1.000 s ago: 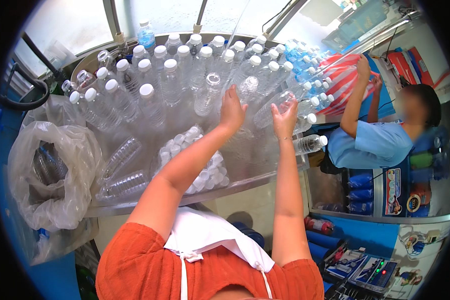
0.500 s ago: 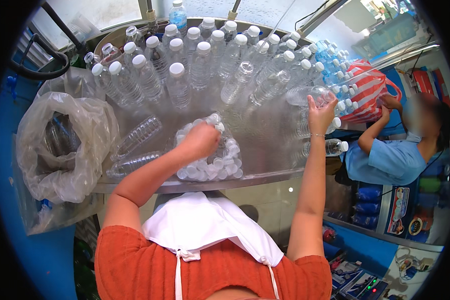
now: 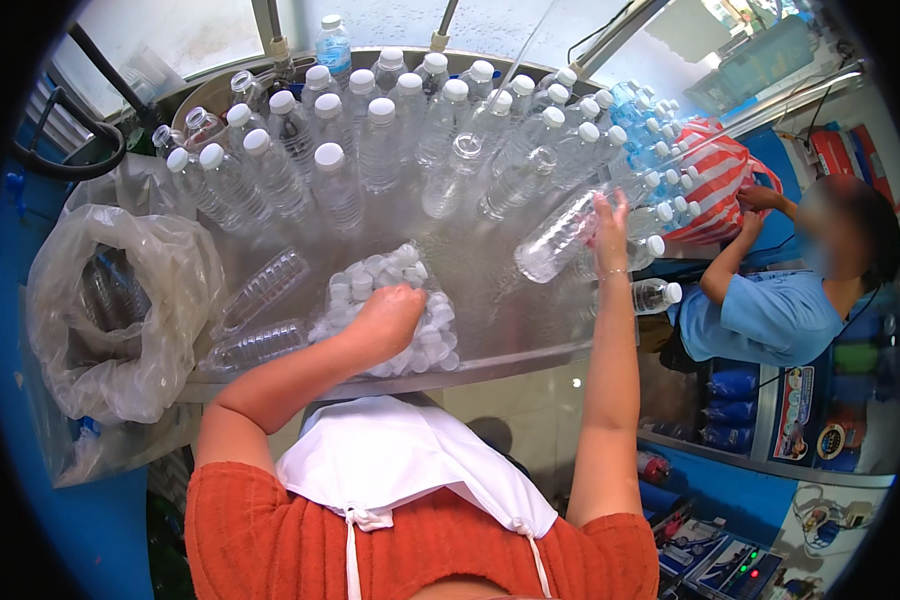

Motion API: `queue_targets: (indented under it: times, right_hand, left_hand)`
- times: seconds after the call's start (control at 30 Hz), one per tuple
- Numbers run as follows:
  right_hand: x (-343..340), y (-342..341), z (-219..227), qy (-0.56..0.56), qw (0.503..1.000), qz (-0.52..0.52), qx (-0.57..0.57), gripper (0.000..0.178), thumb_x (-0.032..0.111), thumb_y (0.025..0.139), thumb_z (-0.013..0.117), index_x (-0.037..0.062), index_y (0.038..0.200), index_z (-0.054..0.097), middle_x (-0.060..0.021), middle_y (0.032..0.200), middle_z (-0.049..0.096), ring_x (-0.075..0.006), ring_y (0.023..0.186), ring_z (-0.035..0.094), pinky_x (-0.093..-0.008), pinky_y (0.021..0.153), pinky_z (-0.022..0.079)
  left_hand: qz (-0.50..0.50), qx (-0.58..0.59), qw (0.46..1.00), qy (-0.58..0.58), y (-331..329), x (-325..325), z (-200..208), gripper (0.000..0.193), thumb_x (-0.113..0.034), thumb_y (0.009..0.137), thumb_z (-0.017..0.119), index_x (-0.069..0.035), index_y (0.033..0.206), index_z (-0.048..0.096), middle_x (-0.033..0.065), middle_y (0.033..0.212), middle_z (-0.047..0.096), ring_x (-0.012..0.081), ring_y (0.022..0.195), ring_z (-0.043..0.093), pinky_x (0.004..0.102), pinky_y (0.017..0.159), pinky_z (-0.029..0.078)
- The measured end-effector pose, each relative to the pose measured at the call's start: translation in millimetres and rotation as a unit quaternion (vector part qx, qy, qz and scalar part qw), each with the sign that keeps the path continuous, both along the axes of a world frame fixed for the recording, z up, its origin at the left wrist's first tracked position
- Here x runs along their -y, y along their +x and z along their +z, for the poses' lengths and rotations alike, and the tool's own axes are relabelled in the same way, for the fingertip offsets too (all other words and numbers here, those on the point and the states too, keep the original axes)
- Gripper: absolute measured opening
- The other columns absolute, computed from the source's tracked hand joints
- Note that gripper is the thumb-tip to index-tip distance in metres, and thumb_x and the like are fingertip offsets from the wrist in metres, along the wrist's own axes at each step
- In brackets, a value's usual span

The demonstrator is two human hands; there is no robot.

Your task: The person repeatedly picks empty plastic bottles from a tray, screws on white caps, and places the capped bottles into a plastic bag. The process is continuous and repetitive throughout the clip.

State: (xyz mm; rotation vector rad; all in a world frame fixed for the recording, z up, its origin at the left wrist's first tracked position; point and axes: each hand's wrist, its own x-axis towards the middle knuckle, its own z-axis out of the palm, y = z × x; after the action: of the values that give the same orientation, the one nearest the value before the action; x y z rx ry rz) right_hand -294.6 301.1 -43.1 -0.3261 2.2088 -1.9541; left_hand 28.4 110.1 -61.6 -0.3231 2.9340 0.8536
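My right hand (image 3: 611,230) is closed around a clear plastic bottle (image 3: 560,240), which is tilted with its base toward the lower left. Its neck end is partly behind my fingers. Over a heap of white bottle caps (image 3: 434,338) at the near edge of the metal table is my left hand (image 3: 394,318), fingers curled under. What those fingers hold, if anything, is hidden. Behind the caps stand several rows of clear bottles (image 3: 337,195), most with white caps and a few without. Two more bottles (image 3: 262,290) lie on their sides left of the caps.
An opened clear plastic sack (image 3: 185,290) with bottles inside is at the left. Blue-tinted bottles (image 3: 660,130) crowd the right side near a red-and-white striped bag (image 3: 715,180). A person in a blue shirt (image 3: 765,315) has hands at that bag. A capped bottle (image 3: 655,294) lies at the table's right.
My right hand has brought the bottle down and left, its base now swung toward the lower left. My left hand has shifted slightly over the caps, and the whole view has turned a little.
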Motion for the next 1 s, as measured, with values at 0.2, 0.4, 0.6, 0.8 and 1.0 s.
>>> queue_targets:
  times: [0.2, 0.4, 0.6, 0.8, 1.0]
  right_hand:
    - [-22.8, -12.7, -56.6, -0.330, 0.826, 0.147, 0.433, 0.044, 0.039, 0.091, 0.060, 0.0052, 0.118, 0.055, -0.0196, 0.103, 0.063, -0.0317, 0.086, 0.062, -0.0361, 0.068, 0.054]
    - [-18.0, 8.4, -30.0, -0.278, 0.877, 0.100, 0.379, 0.044, 0.037, 0.089, 0.064, 0.0058, 0.119, 0.055, -0.0156, 0.103, 0.064, -0.0292, 0.087, 0.064, -0.0381, 0.069, 0.055]
    - [-6.9, 34.9, 17.1, 0.189, 0.970, -0.012, -0.150, 0.072, 0.023, 0.079, 0.078, 0.0071, 0.137, 0.037, -0.0190, 0.109, 0.064, -0.0298, 0.097, 0.065, -0.0401, 0.082, 0.052]
    - [2.7, 29.0, 13.2, 0.241, 0.932, -0.064, -0.264, 0.076, 0.020, 0.075, 0.081, 0.0077, 0.136, 0.038, -0.0210, 0.113, 0.062, -0.0323, 0.099, 0.064, -0.0395, 0.080, 0.053]
    - [4.4, 31.6, 10.8, 0.234, 0.918, -0.081, -0.309, 0.093, 0.027, 0.073, 0.084, 0.0071, 0.144, 0.029, -0.0232, 0.127, 0.051, -0.0352, 0.111, 0.058, -0.0416, 0.087, 0.051]
  left_hand:
    - [-0.079, 0.094, 0.992, -0.028, -22.3, 2.4, -4.0, 0.014, 0.001, 0.076, 0.061, 0.002, 0.090, 0.062, 0.0246, 0.090, 0.063, 0.0393, 0.088, 0.064, 0.0447, 0.075, 0.052]
    - [-0.022, 0.105, 0.968, 0.227, -59.9, 2.1, 0.3, 0.020, -0.006, 0.081, 0.052, -0.001, 0.094, 0.067, 0.0218, 0.084, 0.066, 0.0396, 0.084, 0.063, 0.0464, 0.076, 0.049]
    - [-0.072, 0.057, 0.978, 0.187, -79.6, 5.9, 11.4, 0.023, -0.013, 0.087, 0.049, -0.003, 0.099, 0.066, 0.0207, 0.092, 0.066, 0.0399, 0.092, 0.061, 0.0452, 0.083, 0.047]
    - [0.001, 0.032, 0.977, 0.209, -44.0, 7.6, 12.3, 0.021, -0.006, 0.088, 0.048, -0.004, 0.100, 0.065, 0.0228, 0.096, 0.064, 0.0403, 0.093, 0.060, 0.0450, 0.084, 0.047]
    - [-0.002, 0.024, 0.992, 0.126, -1.2, 16.3, 6.2, 0.016, -0.007, 0.087, 0.052, -0.001, 0.097, 0.063, 0.0201, 0.093, 0.061, 0.0384, 0.092, 0.058, 0.0460, 0.083, 0.047]
